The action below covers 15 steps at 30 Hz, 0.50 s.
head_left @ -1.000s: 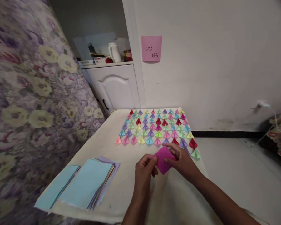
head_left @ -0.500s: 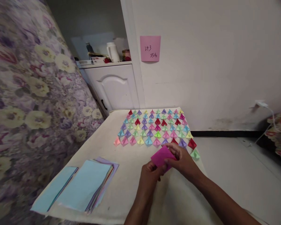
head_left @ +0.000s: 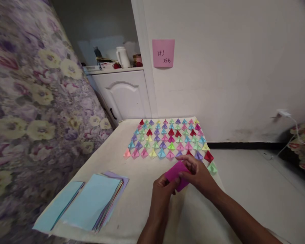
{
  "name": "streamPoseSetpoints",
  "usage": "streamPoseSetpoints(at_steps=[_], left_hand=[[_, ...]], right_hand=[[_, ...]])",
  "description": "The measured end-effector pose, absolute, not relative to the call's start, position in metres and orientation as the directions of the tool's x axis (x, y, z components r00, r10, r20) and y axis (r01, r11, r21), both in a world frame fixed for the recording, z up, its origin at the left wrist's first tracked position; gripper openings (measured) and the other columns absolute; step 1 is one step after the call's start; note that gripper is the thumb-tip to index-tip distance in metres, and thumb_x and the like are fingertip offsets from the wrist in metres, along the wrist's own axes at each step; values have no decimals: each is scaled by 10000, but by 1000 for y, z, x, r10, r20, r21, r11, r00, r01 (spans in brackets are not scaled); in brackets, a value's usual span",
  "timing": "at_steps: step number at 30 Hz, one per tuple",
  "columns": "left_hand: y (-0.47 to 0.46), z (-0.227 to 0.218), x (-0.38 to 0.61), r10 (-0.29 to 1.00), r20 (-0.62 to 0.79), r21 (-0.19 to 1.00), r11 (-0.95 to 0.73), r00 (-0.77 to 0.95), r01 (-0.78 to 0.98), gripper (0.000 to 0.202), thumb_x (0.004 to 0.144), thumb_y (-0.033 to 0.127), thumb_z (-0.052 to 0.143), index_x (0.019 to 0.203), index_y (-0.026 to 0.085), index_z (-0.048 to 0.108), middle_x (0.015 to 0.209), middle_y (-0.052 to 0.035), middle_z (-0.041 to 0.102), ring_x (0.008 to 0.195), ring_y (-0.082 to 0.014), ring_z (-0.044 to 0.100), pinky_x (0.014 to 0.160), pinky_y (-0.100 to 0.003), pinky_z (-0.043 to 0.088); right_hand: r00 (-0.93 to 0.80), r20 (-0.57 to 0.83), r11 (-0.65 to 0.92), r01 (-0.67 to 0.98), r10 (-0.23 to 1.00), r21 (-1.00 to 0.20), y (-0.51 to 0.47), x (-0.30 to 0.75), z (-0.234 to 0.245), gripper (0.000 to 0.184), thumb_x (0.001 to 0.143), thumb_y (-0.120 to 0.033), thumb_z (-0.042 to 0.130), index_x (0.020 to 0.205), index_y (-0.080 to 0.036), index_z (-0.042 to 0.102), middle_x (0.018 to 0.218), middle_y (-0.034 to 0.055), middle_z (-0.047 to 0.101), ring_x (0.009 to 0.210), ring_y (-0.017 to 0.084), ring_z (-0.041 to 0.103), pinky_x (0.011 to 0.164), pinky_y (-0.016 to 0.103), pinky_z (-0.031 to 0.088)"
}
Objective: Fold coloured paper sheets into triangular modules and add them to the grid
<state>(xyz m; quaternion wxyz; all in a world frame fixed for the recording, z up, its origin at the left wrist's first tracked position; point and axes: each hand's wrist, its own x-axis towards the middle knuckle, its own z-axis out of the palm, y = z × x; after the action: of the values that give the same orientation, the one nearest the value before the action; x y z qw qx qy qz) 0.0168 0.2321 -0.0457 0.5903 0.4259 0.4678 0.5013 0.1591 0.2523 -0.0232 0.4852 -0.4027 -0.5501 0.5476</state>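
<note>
A pale wall (head_left: 228, 81) rises above a grey, seemingly tiled floor (head_left: 254, 183).

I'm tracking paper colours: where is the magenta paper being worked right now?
In the head view, the magenta paper is below and slightly right of centre, held between left hand and right hand, nearer the wearer than the folded paper rows.

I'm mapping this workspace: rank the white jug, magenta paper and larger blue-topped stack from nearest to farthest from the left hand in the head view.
1. Magenta paper, held by the left hand
2. Larger blue-topped stack, left side
3. White jug, far back left
</note>
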Motion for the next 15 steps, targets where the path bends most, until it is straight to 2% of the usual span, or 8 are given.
streamPoseSetpoints(at_steps=[6, 9, 11, 15], left_hand=[[230, -48, 21, 983, -158, 946, 178, 95, -270, 165, 684, 292, 689, 716, 132, 662, 570, 12, 542, 528, -91, 379, 494, -212, 302], [230, -45, 21, 988, -148, 958, 153, 39, -242, 181, 667, 297, 704, 733, 131, 677, 547, 18, 535, 517, -92, 375, 489, -211, 300], [230, -42, 19, 990, -141, 970, 133, -25, -201, 201, 661, 307, 709, 758, 132, 687, 540, 22, 534, 518, -94, 380, 494, -209, 305], [231, -38, 16, 985, -128, 985, 114, -112, -127, 221, 644, 333, 716, 756, 144, 690, 560, 25, 545, 541, -102, 407, 512, -206, 328]], right_hand=[[-220, 105, 92, -70, 970, -993, 251, 159, -22, 396, 716, -122, 595, 1093, -218, 527, 738, -27, 601, 657, 134, 579, 574, 238, 448], [-179, 141, 143, 2, 974, -990, 250, 160, -20, 396, 721, -135, 605, 1101, -225, 539, 863, 9, 629, 788, 166, 604, 685, 283, 487], [-127, 200, 210, 76, 972, -975, 249, 160, -18, 376, 715, -156, 627, 1077, -231, 566, 969, 31, 615, 878, 189, 592, 757, 320, 490], [-93, 353, 362, 129, 931, -923, 250, 161, -16, 253, 727, -191, 641, 974, -241, 611, 1053, 47, 567, 962, 210, 557, 787, 340, 484]])
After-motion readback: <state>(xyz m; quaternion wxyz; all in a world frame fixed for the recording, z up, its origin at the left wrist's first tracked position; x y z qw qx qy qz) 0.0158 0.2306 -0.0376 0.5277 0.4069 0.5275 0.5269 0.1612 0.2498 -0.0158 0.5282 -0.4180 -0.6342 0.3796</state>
